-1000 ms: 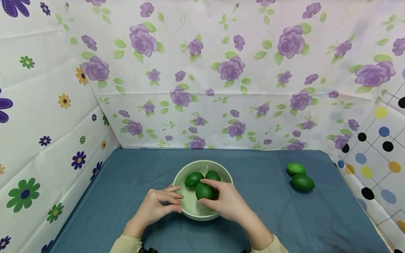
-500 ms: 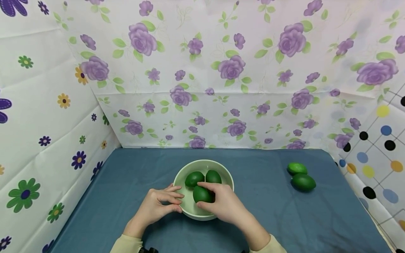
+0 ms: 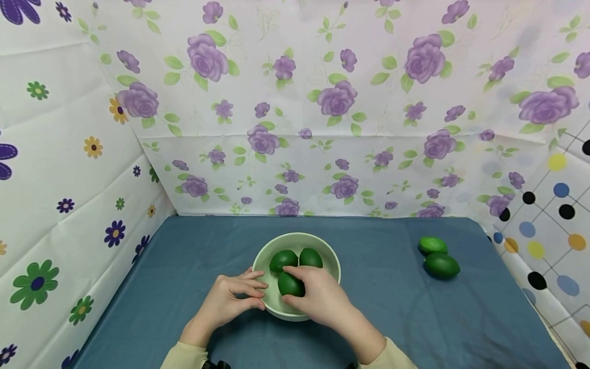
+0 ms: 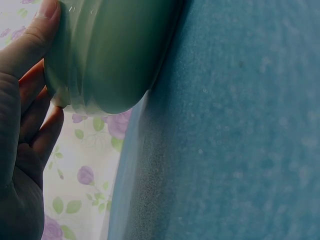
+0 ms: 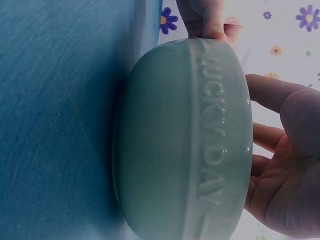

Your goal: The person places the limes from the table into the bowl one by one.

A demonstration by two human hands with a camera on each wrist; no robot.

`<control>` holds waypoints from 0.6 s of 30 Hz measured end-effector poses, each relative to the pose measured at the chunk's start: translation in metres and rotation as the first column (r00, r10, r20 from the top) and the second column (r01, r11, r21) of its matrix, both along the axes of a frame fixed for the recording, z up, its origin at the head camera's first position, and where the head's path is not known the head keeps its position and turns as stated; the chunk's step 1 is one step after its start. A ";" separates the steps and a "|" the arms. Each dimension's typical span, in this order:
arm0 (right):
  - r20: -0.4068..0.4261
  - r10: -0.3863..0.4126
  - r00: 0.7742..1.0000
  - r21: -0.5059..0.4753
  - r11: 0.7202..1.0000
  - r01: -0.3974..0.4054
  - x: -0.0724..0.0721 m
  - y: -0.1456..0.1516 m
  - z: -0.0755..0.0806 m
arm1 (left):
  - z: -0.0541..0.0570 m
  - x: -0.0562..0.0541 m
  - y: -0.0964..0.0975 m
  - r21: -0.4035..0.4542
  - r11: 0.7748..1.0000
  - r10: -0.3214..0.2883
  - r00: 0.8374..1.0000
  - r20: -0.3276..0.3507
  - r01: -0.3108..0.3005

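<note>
A pale green bowl (image 3: 295,315) stands on the cloth, with raised lettering on its outer wall in the right wrist view. My left hand (image 3: 235,296) grips its left rim, thumb outside and fingers over the edge. Inside the bowl, my right hand (image 3: 318,294) holds a dark green lime (image 3: 290,285) between thumb and fingers. Just behind it lie another lime (image 3: 283,262) on the left and a third lime (image 3: 311,258) on the right. The bowl's wall hides the held fruit in the right wrist view.
Toward the right of the blue cloth (image 3: 378,297) lie a lighter green lime (image 3: 433,245) and a dark green lime (image 3: 441,266), touching. A rose-patterned sheet (image 3: 299,169) rises behind the table, with patterned sheets on both sides.
My right hand has shifted slightly left within the bowl, carrying the lime with it. The left hand keeps its place on the rim.
</note>
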State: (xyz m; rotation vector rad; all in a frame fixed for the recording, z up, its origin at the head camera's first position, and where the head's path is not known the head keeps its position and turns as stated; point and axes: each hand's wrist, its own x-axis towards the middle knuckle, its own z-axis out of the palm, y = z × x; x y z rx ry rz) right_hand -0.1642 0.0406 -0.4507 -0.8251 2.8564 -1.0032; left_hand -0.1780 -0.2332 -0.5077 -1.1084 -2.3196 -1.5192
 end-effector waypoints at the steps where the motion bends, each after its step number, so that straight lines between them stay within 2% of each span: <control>1: -0.012 0.002 1.000 0.014 1.000 -0.002 0.000 -0.001 0.000 | 0.000 0.000 0.001 0.000 1.000 0.000 1.000 -0.006 0.000; 4: -0.039 0.018 0.999 0.053 0.998 -0.016 -0.001 -0.005 -0.001 | 0.000 0.000 0.001 -0.004 1.000 0.000 1.000 -0.029 0.000; 11: -0.007 0.057 0.998 0.100 0.993 -0.056 -0.004 -0.013 -0.003 | 0.002 -0.001 0.001 -0.034 0.999 0.012 1.000 0.001 -0.012; 14: -0.002 0.062 0.998 0.111 0.992 -0.061 -0.005 -0.017 -0.004 | 0.003 0.000 0.002 -0.036 0.999 0.011 1.000 -0.016 -0.012; 18: 0.005 0.069 0.998 0.119 0.991 -0.069 -0.007 -0.021 -0.007 | 0.003 0.000 0.001 -0.033 0.999 0.015 1.000 0.001 -0.015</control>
